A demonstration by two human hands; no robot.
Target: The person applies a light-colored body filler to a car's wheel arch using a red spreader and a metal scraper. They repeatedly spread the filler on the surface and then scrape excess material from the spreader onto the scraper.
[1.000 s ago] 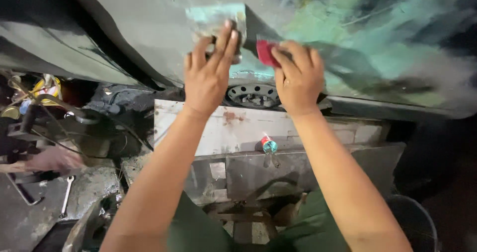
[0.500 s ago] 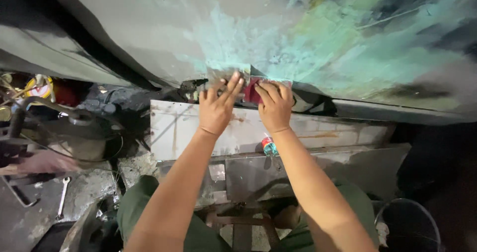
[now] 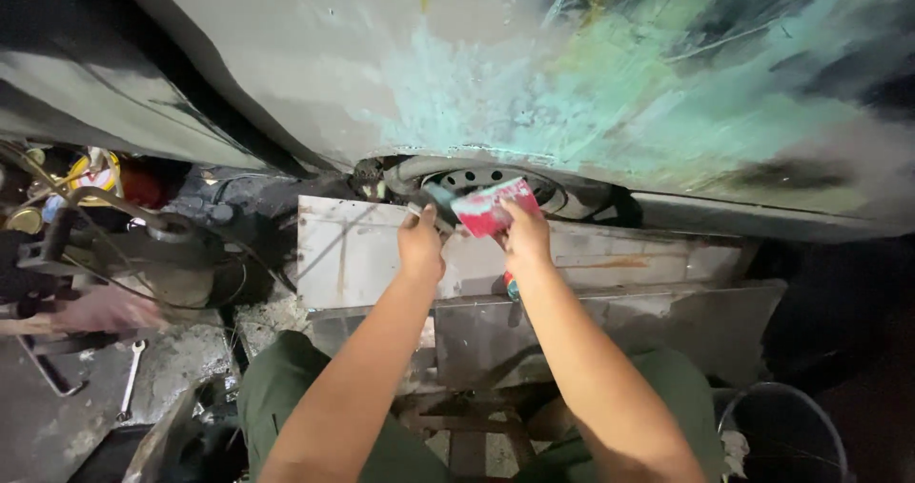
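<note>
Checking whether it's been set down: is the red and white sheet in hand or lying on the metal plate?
In hand. The red and white sheet is pinched by the right hand, raised above the metal plate.

The right hand (image 3: 526, 237) grips a red-and-white pad (image 3: 494, 207), and just left of it the left hand (image 3: 420, 245) pinches a dark-tipped tool (image 3: 440, 200). Above both hands spreads a scuffed grey-green panel (image 3: 534, 73); a spanner (image 3: 130, 380) lies far down-left.
</note>
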